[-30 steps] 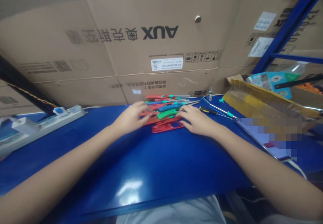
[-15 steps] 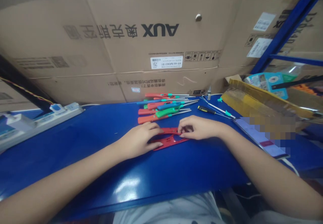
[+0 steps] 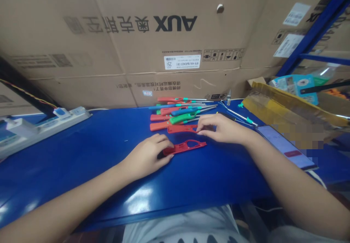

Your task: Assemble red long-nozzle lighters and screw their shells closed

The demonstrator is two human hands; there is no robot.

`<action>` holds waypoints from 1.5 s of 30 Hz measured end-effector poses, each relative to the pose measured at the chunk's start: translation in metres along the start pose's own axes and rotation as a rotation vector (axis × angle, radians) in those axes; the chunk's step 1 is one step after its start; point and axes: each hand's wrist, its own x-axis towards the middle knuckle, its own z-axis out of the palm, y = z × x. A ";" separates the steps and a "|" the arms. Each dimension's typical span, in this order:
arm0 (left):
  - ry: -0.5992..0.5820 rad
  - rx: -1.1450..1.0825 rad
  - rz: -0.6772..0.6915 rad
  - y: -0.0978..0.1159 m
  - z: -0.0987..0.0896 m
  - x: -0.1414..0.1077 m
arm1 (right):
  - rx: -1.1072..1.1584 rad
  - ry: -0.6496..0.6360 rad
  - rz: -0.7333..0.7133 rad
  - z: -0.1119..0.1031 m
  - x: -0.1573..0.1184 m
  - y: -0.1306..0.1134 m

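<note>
Red plastic handle shell [image 3: 178, 149] sits mid-frame, grasped by your left hand [image 3: 147, 154]; your right hand [image 3: 223, 129] pinches a second red shell [image 3: 179, 129] in its fingers just above, unjoined.

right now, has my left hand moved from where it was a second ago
Yes: your left hand has moved away from the cardboard box, toward the near edge of the blue table, and grips a red shell.
</note>
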 end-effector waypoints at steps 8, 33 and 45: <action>0.068 -0.183 0.053 -0.012 0.006 0.001 | -0.159 -0.059 0.028 0.017 0.003 0.013; -0.038 0.074 0.159 -0.020 0.003 -0.002 | -0.485 0.406 1.123 -0.042 -0.026 0.100; -0.098 0.220 0.172 -0.031 -0.031 -0.009 | 0.113 0.098 0.286 -0.023 -0.015 0.029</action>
